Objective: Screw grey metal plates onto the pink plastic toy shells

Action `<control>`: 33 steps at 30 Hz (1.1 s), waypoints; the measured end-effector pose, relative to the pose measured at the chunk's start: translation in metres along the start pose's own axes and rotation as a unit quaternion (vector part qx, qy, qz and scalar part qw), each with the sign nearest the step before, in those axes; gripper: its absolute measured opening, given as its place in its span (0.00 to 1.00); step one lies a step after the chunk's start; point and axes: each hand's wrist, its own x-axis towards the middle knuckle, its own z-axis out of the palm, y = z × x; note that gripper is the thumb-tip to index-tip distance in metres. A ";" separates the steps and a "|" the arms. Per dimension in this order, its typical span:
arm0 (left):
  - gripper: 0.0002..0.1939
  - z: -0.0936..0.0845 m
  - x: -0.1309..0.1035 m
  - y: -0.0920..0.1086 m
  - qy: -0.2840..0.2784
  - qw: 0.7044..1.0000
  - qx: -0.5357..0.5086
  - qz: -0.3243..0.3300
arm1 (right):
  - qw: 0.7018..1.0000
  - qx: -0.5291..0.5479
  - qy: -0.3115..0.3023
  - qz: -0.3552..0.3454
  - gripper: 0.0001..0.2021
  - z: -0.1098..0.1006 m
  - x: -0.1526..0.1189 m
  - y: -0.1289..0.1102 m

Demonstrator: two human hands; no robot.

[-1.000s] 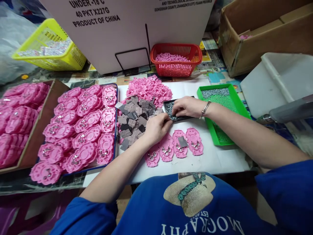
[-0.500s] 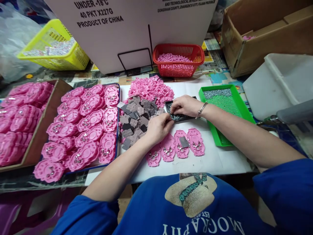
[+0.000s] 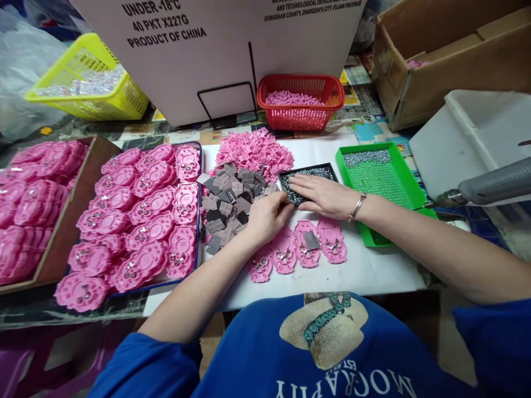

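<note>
My right hand (image 3: pixel 326 194) lies stretched out, fingers together and flat, over the near side of a black tray (image 3: pixel 307 167) of small metal screws (image 3: pixel 317 172). At that tray's left corner, my left hand (image 3: pixel 269 217) is closed, thumb against fingers; what it pinches, if anything, is hidden. Just below the hands, several pink plastic casings (image 3: pixel 332 240) stand in a row with small metal parts in them. One bears a grey plate (image 3: pixel 311 240). Left of my left hand is a heap of grey plates (image 3: pixel 232 202), with a pile of small pink parts (image 3: pixel 253 152) behind it.
On the left stand a tray (image 3: pixel 201 166) and a cardboard box (image 3: pixel 78 204) of pink casings. A green tray (image 3: pixel 415 185) of screws sits right, beside a grey power screwdriver (image 3: pixel 493 183). Behind are red (image 3: pixel 298 119) and yellow (image 3: pixel 133 102) baskets and a large carton (image 3: pixel 224 50).
My right hand has turned from pinching inside the black tray to lying flat, shifting slightly right and nearer. The left hand has barely moved. The power screwdriver appears swung further into view.
</note>
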 end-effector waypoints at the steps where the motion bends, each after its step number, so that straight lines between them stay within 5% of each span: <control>1: 0.07 0.000 0.000 0.000 0.000 1.000 0.000 0.001 | 1.000 -0.012 -0.002 0.014 0.33 -0.002 -0.008 0.001; 6: 0.06 0.000 0.000 0.001 0.000 1.000 0.009 -0.003 | 0.989 -0.063 0.023 0.130 0.35 -0.010 -0.037 -0.002; 10: 0.07 -0.001 0.000 0.002 -0.001 1.000 0.008 -0.004 | 0.979 -0.072 -0.002 0.192 0.46 0.000 -0.029 -0.021; 18: 0.06 -0.002 -0.001 0.003 -0.004 1.000 -0.010 -0.008 | 0.993 -0.032 -0.027 0.109 0.45 0.004 -0.026 -0.041; 25: 0.06 -0.003 0.000 0.003 -0.006 1.000 0.004 -0.007 | 0.974 -0.088 0.001 0.209 0.46 -0.004 -0.041 -0.021; 33: 0.07 -0.003 0.001 0.004 -0.008 1.000 0.002 -0.010 | 0.985 -0.056 -0.017 0.162 0.45 -0.002 -0.059 -0.038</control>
